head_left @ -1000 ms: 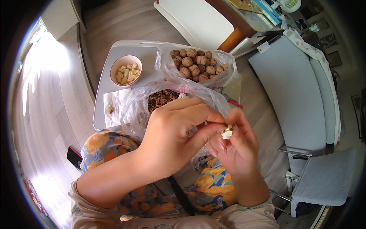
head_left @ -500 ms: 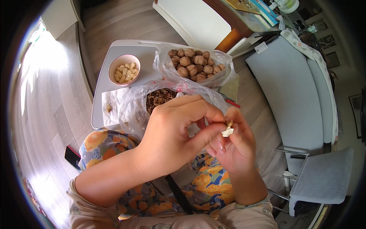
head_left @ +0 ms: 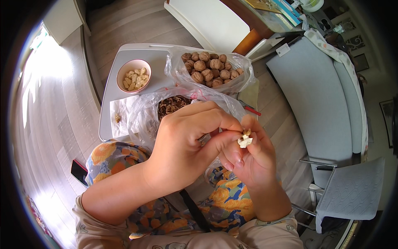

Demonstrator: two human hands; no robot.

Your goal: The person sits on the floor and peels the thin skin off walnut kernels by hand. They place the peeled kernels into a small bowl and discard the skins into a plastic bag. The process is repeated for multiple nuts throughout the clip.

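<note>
A small walnut kernel piece (head_left: 244,142), pale where it is peeled and brown at its upper end, sits between the fingertips of both hands. My left hand (head_left: 182,143) pinches thumb and forefinger at its brown skin. My right hand (head_left: 260,155) grips the piece from the other side, fingers curled beneath. Just beyond my hands, a clear plastic bag (head_left: 143,110) holds brown shell and skin scraps (head_left: 169,107), partly hidden by my left hand. Farther back, another clear bag (head_left: 174,68) is full of whole walnuts (head_left: 207,75).
On the small grey table (head_left: 159,62) a bowl (head_left: 120,79) contains pale peeled kernels. A white tissue (head_left: 120,104) with a brown fragment lies at its left edge. A red-handled tool (head_left: 253,111) lies at the right. A phone (head_left: 78,172) rests near my left knee; a grey chair (head_left: 352,195) stands right.
The kernel piece has turned slightly between my fingertips, showing more of its pale face. Both hands hold nearly the same place.
</note>
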